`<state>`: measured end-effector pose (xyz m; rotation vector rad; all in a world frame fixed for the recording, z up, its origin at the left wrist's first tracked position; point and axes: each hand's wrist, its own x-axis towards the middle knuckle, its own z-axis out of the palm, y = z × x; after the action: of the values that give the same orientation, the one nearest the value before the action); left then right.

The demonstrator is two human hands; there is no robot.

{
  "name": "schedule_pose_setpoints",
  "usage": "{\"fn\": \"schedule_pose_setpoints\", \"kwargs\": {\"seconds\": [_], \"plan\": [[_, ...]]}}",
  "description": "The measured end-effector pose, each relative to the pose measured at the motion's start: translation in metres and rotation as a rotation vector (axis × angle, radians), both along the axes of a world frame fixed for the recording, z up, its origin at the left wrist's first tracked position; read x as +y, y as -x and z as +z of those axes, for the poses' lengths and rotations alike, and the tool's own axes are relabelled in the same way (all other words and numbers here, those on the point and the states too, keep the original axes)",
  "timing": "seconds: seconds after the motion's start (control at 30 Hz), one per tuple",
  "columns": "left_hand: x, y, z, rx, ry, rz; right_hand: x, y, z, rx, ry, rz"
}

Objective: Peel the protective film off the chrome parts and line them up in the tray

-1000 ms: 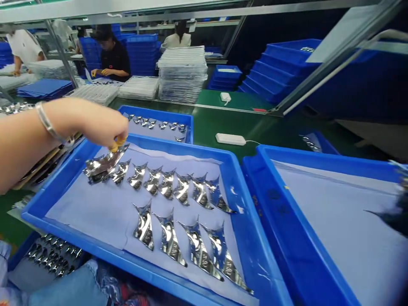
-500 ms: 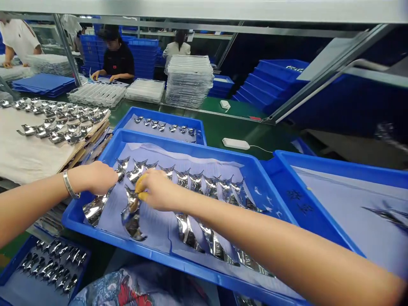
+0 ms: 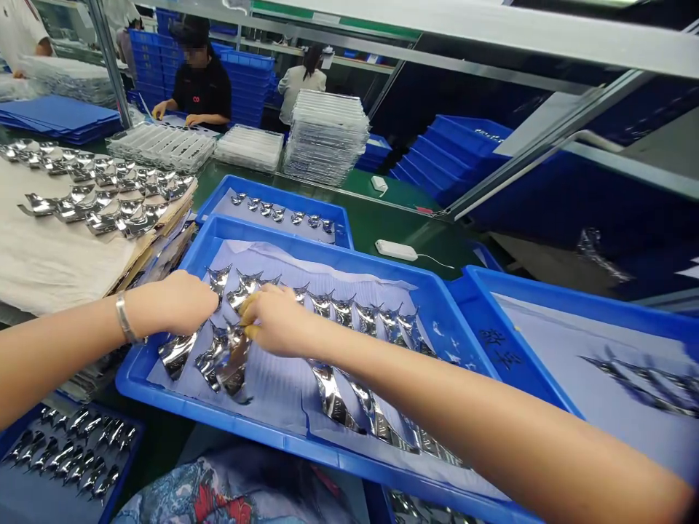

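The right hand (image 3: 276,320) is pinching the top of a chrome part (image 3: 229,362) in the tray (image 3: 186,407); the part is lying down-left of the grip, long axis slanting toward the near rim. The left hand (image 3: 175,302), just beside, is gripping a second part (image 3: 175,354).

Four blue trays: the middle tray (image 3: 328,252), a second tray (image 3: 284,195) behind it, a third tray (image 3: 518,349) to its right, a fourth tray (image 3: 135,455) at its lower left. Beyond it, two white devices (image 3: 396,250) and three co-workers (image 3: 199,80).
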<state>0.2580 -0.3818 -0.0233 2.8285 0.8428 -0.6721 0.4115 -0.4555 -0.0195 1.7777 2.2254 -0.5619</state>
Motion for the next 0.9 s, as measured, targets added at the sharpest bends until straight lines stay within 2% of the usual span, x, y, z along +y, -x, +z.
{"fn": "schedule_pose_setpoints", "kwargs": {"seconds": [0.1,0.2,0.43,0.57,0.67,0.73,0.9], "plan": [[-0.003,0.002,0.012,0.061,-0.045,-0.034,-0.006,-0.022,0.006,-0.07,-0.014,-0.053],[-0.008,0.0,0.02,0.075,-0.07,-0.062,-0.013,-0.032,0.001,-0.126,0.002,-0.068],[-0.017,-0.019,0.012,0.11,-0.076,-0.107,-0.019,-0.011,-0.027,-0.129,-0.026,0.029],[-0.02,-0.023,0.013,0.141,-0.077,-0.11,-0.024,-0.015,-0.023,-0.071,-0.057,0.039],[-0.022,-0.024,0.013,0.138,-0.084,-0.119,-0.037,-0.041,-0.003,-0.026,-0.1,-0.013],[-0.024,-0.028,0.009,0.114,-0.081,-0.133,-0.051,-0.068,0.013,0.015,-0.12,-0.096],[-0.034,-0.056,-0.018,0.046,-0.041,-0.154,-0.1,-0.149,0.039,0.073,-0.205,-0.455]]}}
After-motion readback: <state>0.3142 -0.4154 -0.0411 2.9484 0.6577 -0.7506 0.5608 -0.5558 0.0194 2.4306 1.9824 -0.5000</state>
